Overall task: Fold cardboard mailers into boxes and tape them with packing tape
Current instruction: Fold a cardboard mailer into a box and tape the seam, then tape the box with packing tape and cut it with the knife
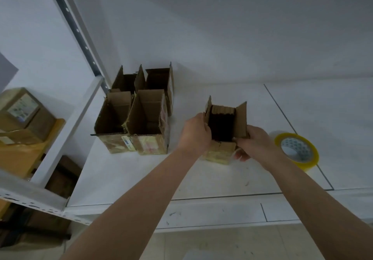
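Note:
A small cardboard box (222,150) stands upright on the white table (201,179), its top flaps open and its lower part wrapped in yellowish tape. My left hand (194,133) grips its left side, fingers curled over the left flap. My right hand (255,143) holds the right side, thumb on the right flap, fingers under the box's corner. A roll of yellow packing tape (296,150) lies flat on the table just right of my right hand.
Several open-topped taped boxes (139,118) stand in a cluster at the table's back left. A white metal shelf (66,130) to the left carries sealed parcels (22,114). A white wall rises behind the table.

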{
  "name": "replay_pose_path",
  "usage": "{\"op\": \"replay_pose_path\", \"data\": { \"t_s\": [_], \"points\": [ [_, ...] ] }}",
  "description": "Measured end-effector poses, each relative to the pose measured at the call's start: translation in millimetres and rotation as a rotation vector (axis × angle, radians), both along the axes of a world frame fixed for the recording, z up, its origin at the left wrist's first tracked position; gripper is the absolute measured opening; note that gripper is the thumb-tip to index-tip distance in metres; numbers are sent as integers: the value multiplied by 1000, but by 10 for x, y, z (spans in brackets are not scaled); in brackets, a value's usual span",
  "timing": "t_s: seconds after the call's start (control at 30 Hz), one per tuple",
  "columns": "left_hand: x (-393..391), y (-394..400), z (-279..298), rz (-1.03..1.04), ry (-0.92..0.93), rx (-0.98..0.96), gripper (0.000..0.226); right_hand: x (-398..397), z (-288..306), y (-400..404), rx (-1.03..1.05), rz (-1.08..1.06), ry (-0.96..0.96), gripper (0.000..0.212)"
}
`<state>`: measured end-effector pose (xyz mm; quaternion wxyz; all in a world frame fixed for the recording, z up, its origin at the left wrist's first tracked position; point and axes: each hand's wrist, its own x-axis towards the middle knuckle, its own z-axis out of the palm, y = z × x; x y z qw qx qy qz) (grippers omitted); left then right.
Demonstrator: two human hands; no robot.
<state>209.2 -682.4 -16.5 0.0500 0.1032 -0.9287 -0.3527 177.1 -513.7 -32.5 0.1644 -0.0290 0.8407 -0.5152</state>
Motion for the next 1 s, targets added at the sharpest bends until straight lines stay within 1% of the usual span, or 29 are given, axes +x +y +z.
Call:
{"op": "replay_pose_path", "data": {
  "t_s": [0.07,0.2,0.27,0.33,0.37,0.47,0.53,0.6,0.7,0.73,0.83,0.9,0.97,1.0],
  "points": [
    [-71,-76,110,-38,29,-87,20,-182,28,-148,42,-30,48,9],
    [-154,-425,370,8,213,-293,31,-678,60,-515,45,-94,96,18],
    [-139,-687,449,42,223,-381,32,-904,76,-724,42,-93,116,22],
    [-87,-925,458,47,168,-457,22,-1099,74,-920,18,-82,122,21],
    [-43,-1011,453,34,137,-470,21,-1187,64,-1012,-4,-84,113,20],
    [123,-1147,380,-10,54,-405,37,-1409,29,-1268,-40,-96,88,17],
    [214,-1177,316,-4,-12,-426,42,-1528,21,-1405,-50,-100,75,11],
    [279,-1200,239,1,-86,-460,44,-1613,31,-1513,-63,-99,45,10],
    [344,-1214,150,-35,-126,-511,35,-1693,67,-1645,-79,-68,7,20],
    [355,-1213,126,-52,-118,-521,30,-1711,71,-1676,-90,-53,-1,20],
    [360,-1197,85,-73,-89,-529,21,-1734,22,-1741,-157,2,-34,5],
    [356,-1191,67,-71,-74,-506,18,-1722,-43,-1758,-160,10,-64,17],
    [347,-1194,52,-76,-62,-495,15,-1658,-76,-1728,-100,8,-7,13],
    [345,-1200,46,-79,-64,-493,15,-1614,-74,-1694,-28,17,59,12]
  ]
}}
